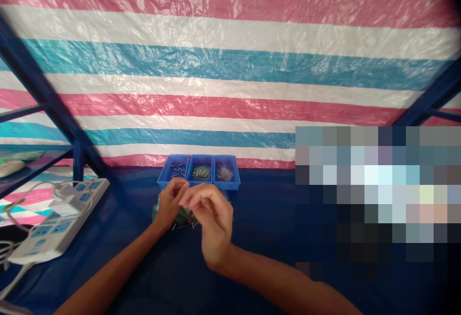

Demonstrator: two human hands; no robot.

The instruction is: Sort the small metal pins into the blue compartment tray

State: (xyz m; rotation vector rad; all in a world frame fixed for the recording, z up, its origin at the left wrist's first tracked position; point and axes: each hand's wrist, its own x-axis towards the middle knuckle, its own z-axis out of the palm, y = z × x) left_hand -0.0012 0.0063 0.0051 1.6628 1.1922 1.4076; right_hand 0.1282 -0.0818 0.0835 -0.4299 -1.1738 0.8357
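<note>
My left hand (pixel 172 203) and my right hand (pixel 215 216) meet fingertip to fingertip over the blue table, just in front of a row of blue bins. The fingers of both hands are curled into a pinch. Whatever lies between them is too small or too hidden to make out. Below the hands, thin metal pins (pixel 192 219) lie in a loose pile by a green plastic bag (pixel 156 211), partly covered by my hands. The left bin (pixel 163 175) holds several slim metal pieces. In the middle bin (pixel 200 182) short metal pieces rest on green plastic.
The right bin (pixel 234 180) contains a clear plastic bag. A white power strip (pixel 68 224) with cables and plugs runs along the table's left side. Dark blue frame bars (pixel 57 94) slant at both sides, and a striped plastic sheet (pixel 230 75) hangs behind. The right is pixelated.
</note>
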